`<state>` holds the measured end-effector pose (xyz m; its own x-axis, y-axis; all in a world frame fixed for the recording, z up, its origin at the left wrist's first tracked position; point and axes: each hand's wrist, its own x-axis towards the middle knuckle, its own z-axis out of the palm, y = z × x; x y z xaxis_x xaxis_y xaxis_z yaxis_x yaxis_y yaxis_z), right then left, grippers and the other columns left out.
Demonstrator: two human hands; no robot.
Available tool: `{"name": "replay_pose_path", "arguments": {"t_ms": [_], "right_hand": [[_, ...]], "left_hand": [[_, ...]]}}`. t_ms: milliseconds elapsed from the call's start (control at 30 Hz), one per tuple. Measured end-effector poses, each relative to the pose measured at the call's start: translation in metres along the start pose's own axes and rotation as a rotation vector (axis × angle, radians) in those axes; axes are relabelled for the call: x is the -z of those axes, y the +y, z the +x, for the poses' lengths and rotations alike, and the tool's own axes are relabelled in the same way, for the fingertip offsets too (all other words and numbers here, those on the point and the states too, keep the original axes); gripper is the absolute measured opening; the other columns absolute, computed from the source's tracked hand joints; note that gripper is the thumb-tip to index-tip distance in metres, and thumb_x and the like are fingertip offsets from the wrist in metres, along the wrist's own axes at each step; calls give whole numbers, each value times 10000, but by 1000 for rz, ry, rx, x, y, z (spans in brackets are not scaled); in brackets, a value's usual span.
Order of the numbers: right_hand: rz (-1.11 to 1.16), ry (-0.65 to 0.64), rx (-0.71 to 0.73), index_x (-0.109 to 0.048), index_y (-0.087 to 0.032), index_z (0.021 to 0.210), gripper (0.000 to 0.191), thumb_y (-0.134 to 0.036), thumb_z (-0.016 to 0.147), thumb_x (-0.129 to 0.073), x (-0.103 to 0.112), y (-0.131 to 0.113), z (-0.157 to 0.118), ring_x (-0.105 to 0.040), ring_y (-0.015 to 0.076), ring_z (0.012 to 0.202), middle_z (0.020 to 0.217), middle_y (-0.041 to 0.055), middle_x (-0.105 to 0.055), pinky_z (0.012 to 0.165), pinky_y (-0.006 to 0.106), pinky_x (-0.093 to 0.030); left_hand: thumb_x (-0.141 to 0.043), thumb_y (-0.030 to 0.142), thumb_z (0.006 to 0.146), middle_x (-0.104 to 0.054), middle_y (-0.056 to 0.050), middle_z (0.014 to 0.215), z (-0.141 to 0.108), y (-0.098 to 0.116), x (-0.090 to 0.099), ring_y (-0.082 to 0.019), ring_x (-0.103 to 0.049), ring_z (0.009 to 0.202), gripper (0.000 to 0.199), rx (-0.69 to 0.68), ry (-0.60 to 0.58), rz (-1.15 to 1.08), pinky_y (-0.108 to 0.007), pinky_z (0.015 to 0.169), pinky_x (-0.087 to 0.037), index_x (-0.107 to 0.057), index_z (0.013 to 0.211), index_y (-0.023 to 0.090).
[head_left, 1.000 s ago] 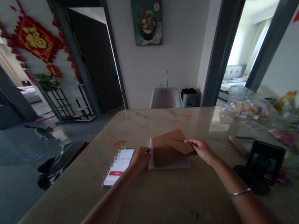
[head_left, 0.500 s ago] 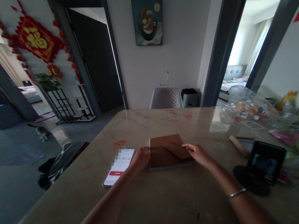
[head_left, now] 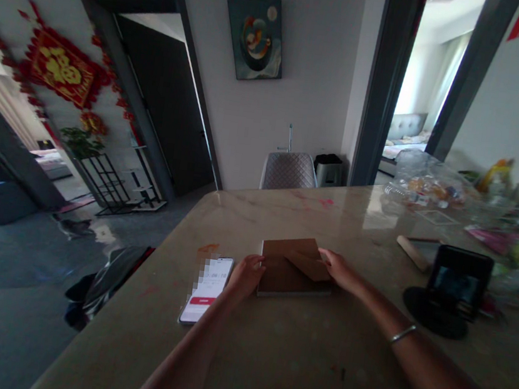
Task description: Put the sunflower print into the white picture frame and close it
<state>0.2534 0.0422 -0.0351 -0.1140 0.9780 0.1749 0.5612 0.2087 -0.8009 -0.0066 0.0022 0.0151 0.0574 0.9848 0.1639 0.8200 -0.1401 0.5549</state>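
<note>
A brown-covered notebook lies on the table in front of me, its pale page edges showing along the near side. Across its cover runs a lighter, slanted patch; whether this is a fold or a loose flap I cannot tell. My left hand grips the notebook's left edge, thumb on top and fingers curled. At the right edge, near the far corner, my right hand holds the notebook with its fingers closed. Just left of my left hand lies a phone with its screen lit.
A dark device on a round stand is at the right, with a light-coloured roll behind it. Plastic bags and bouquets crowd the far right. A quilted chair stands beyond the marble table. A cat is on the floor.
The notebook has turned slightly, so its edges sit straighter to me. My right hand has shifted a little right, from over the cover to its right edge. My left hand has barely moved.
</note>
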Motion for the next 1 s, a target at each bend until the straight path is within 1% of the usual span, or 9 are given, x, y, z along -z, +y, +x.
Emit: {"name": "replay_pose_path", "arguments": {"t_ms": [100, 200, 267, 433, 567, 667, 767, 867, 1000], "right_hand": [[40, -14, 1, -583, -149, 1103, 343, -259, 798, -474, 2, 2, 2, -535, 214, 1064, 1121, 101, -606, 925, 362, -384], [115, -86, -28, -617, -205, 1061, 311, -275, 787, -489, 7, 2, 0, -581, 211, 985, 1001, 39, -668, 859, 365, -437], [124, -92, -61, -623, -220, 1056, 315, -285, 765, -523, 9, 3, -1, -597, 220, 950, 952, 26, -684, 821, 369, -458], [74, -51, -41, -626, -189, 1052, 318, -234, 749, -541, 5, 4, -1, -568, 213, 1022, 1095, 67, -625, 909, 360, -398], [25, -36, -67, -653, -168, 997, 283, -216, 739, -548, 2, -1, 0, -566, 214, 1027, 1071, 95, -635, 919, 344, -388], [59, 13, -184, -647, -171, 997, 292, -207, 718, -567, 3, -3, 0, -602, 212, 953, 1027, 85, -656, 841, 332, -442], [179, -70, -271, -666, -163, 910, 224, -219, 738, -534, 4, 0, -1, -642, 186, 752, 849, 56, -698, 678, 301, -493], [243, -141, -278, -674, -144, 828, 199, -232, 746, -515, 4, 4, -1, -629, 156, 635, 746, 42, -696, 580, 258, -481], [135, -92, -233, -679, -137, 843, 206, -219, 719, -536, 4, 6, 1, -630, 166, 682, 789, 60, -697, 600, 253, -467]], "left_hand": [[-506, 175, 761, -577, -103, 1155, -1, 1, 0, -197, -534, 1054, 310, 1, -6, -1, -302, 912, -386, -599, 1055, 139], [-501, 153, 759, -576, -98, 1160, -1, 2, 0, -194, -524, 1070, 306, -2, 1, 8, -298, 931, -370, -604, 1047, 146], [-498, 149, 757, -578, -102, 1157, -1, 2, 1, -198, -525, 1069, 310, -9, 3, 14, -304, 933, -370, -605, 1048, 146], [-513, 163, 750, -578, -94, 1160, 0, -1, 0, -201, -531, 1061, 337, 7, -13, -11, -304, 910, -387, -589, 1078, 160], [-522, 191, 754, -575, -87, 1167, -1, -1, 0, -197, -540, 1045, 370, 37, -38, -13, -296, 888, -396, -562, 1122, 169], [-529, 203, 750, -595, -85, 1135, -1, 0, 0, -194, -556, 1016, 387, 66, -50, -9, -286, 862, -405, -556, 1135, 174], [-542, 196, 735, -608, -75, 1115, -1, -1, -1, -188, -568, 992, 397, 73, -60, -29, -275, 839, -409, -562, 1132, 184], [-543, 186, 728, -621, -67, 1092, 0, -4, -4, -183, -580, 959, 410, 78, -75, -75, -268, 809, -417, -560, 1137, 193], [-544, 181, 726, -670, -57, 948, 2, -9, -8, -175, -610, 842, 439, 112, -76, -229, -261, 730, -436, -538, 1165, 198]]}}
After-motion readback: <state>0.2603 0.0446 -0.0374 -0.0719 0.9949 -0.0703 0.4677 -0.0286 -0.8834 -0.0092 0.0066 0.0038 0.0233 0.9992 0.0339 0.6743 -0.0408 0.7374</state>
